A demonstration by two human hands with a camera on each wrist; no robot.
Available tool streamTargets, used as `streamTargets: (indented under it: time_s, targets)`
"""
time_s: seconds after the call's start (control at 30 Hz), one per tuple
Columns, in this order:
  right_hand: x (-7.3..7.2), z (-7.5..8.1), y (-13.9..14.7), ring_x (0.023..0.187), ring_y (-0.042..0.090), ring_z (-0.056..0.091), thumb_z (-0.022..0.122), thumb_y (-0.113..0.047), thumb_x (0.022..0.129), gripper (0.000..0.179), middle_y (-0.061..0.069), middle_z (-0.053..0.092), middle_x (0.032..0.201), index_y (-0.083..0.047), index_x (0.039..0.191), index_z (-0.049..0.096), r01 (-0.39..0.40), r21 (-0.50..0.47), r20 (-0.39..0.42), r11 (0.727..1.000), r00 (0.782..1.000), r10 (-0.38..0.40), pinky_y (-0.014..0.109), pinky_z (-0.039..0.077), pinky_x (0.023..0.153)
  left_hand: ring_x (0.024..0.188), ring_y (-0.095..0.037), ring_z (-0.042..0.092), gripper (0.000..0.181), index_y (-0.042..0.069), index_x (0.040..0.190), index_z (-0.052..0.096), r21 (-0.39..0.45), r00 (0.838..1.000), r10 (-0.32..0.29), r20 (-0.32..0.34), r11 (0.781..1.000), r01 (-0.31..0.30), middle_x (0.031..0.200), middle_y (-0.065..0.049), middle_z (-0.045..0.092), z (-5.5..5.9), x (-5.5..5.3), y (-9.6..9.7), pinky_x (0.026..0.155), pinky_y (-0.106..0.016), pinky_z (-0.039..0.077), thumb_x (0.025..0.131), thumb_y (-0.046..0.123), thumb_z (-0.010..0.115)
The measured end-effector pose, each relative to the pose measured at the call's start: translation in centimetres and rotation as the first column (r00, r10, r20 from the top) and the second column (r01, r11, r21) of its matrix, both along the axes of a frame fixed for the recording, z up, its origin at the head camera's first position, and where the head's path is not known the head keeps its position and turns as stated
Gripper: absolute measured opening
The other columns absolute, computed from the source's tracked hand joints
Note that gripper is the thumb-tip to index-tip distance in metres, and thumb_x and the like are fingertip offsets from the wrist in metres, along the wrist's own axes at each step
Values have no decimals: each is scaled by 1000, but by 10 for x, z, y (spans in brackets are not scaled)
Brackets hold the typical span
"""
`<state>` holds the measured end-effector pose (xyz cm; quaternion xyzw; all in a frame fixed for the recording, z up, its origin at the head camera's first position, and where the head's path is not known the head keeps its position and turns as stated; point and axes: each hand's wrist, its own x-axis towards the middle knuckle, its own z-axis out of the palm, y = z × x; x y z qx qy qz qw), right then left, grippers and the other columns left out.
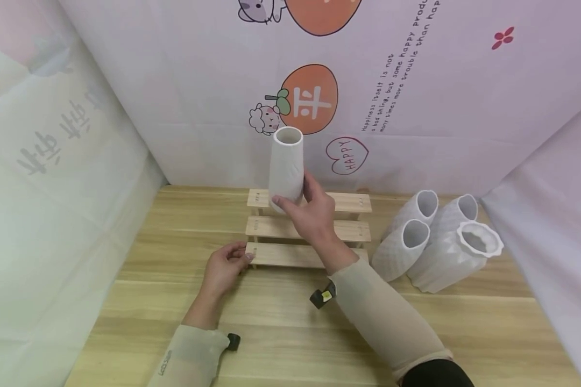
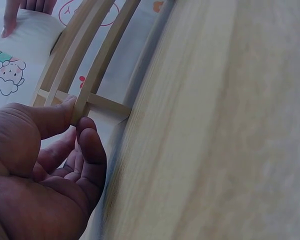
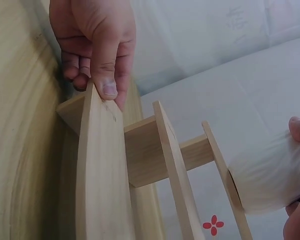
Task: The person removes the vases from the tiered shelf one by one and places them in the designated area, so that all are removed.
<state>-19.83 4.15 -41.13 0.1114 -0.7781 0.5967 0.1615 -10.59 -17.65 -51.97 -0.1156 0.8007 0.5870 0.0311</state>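
Note:
A white ceramic vase [image 1: 287, 169] stands upright over the left part of the top step of a three-step wooden rack [image 1: 290, 255]. My right hand [image 1: 314, 212] grips it low down from the right, thumb across the front. In the right wrist view the base of the vase [image 3: 267, 175] is right at the top step. My left hand [image 1: 224, 270] pinches the left end of the lowest step. Thumb on top and fingers beneath show in the left wrist view, where the left hand [image 2: 50, 165] is close to the wooden tabletop.
Several white textured vases stand grouped right of the rack, among them one with a wavy rim [image 1: 479, 239] and a front one with a diamond pattern [image 1: 401, 250]. Behind the rack hangs a printed white cloth [image 1: 198, 107]; more cloth borders both sides of the table [image 1: 271, 322].

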Motion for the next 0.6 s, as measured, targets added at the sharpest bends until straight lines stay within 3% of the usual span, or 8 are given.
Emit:
streamTargets:
  time_s: [0.27, 0.6]
  targets:
    - [13, 0, 12, 132, 14, 58, 95, -25, 76, 80, 11, 64, 141, -14, 146, 57, -11, -28, -14, 1000, 1000, 11, 31, 46, 109, 91, -21, 74, 41, 7, 131, 68, -6, 1000, -1, -3, 1000, 1, 109, -11, 72, -1, 0, 1, 76, -31, 60, 94, 21, 80]
    - [28, -3, 28, 131, 19, 59, 95, -14, 77, 77, 8, 64, 140, -15, 145, 58, -30, -39, -118, 999, 993, 26, 37, 47, 109, 89, -20, 73, 41, 7, 131, 68, -12, 1000, -8, -6, 1000, 8, 109, -11, 72, 0, -1, 2, 75, -30, 60, 94, 21, 80]
